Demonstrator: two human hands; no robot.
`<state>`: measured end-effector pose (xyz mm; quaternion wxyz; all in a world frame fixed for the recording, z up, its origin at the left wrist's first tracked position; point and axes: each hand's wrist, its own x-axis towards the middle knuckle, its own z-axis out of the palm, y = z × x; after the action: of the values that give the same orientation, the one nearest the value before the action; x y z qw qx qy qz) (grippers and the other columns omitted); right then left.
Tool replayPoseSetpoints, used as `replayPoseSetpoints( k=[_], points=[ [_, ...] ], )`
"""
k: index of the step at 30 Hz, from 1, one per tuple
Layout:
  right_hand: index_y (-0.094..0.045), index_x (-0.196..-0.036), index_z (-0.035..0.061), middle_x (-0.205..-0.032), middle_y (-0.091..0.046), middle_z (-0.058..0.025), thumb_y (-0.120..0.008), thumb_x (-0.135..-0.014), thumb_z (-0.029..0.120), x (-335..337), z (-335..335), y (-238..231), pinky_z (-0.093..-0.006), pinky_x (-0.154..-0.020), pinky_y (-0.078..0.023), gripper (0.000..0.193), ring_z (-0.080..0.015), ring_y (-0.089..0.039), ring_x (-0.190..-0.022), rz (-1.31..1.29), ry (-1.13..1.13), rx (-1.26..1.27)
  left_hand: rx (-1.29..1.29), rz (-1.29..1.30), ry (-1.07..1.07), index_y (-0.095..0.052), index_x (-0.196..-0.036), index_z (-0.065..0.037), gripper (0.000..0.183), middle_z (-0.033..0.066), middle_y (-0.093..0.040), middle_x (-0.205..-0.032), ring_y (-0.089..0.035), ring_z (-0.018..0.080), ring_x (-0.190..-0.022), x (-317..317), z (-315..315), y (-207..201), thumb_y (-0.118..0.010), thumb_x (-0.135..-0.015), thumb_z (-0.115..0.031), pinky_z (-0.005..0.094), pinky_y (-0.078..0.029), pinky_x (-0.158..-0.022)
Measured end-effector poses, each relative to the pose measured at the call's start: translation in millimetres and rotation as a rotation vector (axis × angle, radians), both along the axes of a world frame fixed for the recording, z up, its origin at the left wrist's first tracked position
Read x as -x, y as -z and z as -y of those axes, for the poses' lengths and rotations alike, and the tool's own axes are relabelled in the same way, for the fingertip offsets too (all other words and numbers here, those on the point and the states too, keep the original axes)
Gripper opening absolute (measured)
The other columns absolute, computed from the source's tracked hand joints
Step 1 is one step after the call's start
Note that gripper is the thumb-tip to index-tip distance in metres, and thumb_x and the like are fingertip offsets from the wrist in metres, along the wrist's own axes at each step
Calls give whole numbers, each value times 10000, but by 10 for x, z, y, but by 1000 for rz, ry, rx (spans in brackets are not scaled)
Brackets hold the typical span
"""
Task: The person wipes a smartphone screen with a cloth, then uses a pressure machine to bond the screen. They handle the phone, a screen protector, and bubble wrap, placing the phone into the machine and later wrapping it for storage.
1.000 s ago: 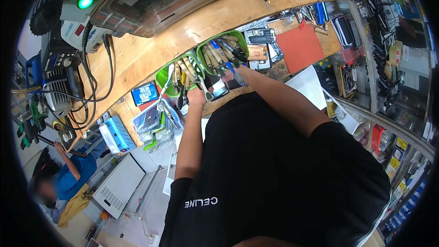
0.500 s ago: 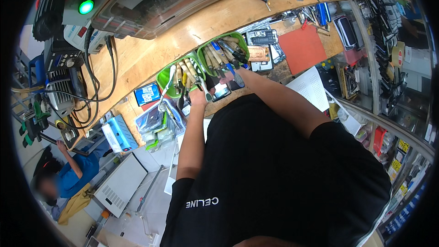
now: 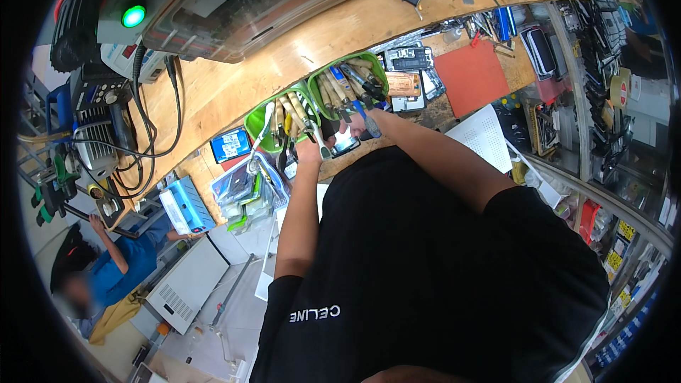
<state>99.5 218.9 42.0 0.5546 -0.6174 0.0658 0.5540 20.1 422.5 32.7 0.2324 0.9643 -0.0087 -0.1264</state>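
Just beyond my body, at the bench's near edge, my two hands work close together behind tool handles. My left hand is partly covered by the tools hanging from the left green basket; its fingers are hidden. Between the hands lies a phone-like device with a bright, shiny face. My right hand is bent over its far side, fingers curled together; what they pinch is too small to tell. A blue-handled tool crosses in front of that hand. The right green basket holds wooden-handled tools and pliers.
Opened phones and an orange-red mat lie to the right. A clear-lidded case stands behind the baskets. Bagged parts and a blue box are at left, beside cabled equipment. A person in blue is beyond.
My right hand has shifted slightly, and more of the device's bright face shows between my hands. The other person's second arm now reaches out near the blue box.
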Motion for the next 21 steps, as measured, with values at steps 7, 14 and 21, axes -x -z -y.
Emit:
replayPoseSetpoints(
  k=[7, 14, 21],
  points=[
    [-698, -961, 52, -788, -687, -70, -636, -1005, 219, 43, 36, -56, -325, -511, -489, 183, -164, -626, -598, -185, 376, -169, -111, 124, 44, -533, -1218, -3, 708, 288, -523, -1232, -608, 506, -1030, 26, -30, 157, -881, -638, -210, 570, -530, -836],
    [-648, -1043, -3, -870, -686, -79, -620, -998, 129, -63, 214, -672, -289, -575, -546, 143, -139, -640, -645, 49, 467, 0, -110, -88, -20, -572, -1267, -9, 689, 265, -574, -1272, -613, 470, -1109, -16, 59, -527, -873, -684, -221, 531, -528, -903],
    [-658, -1213, -16, -980, -710, -72, -626, -1023, 142, 112, 788, -1346, -302, -768, -569, 249, -125, -675, -872, 382, 324, -40, 493, -158, 33, -508, -1497, 55, 865, 287, -529, -1520, -542, 379, -1407, 314, 19, -1678, -879, -804, -304, 454, -466, -1114]
  ],
)
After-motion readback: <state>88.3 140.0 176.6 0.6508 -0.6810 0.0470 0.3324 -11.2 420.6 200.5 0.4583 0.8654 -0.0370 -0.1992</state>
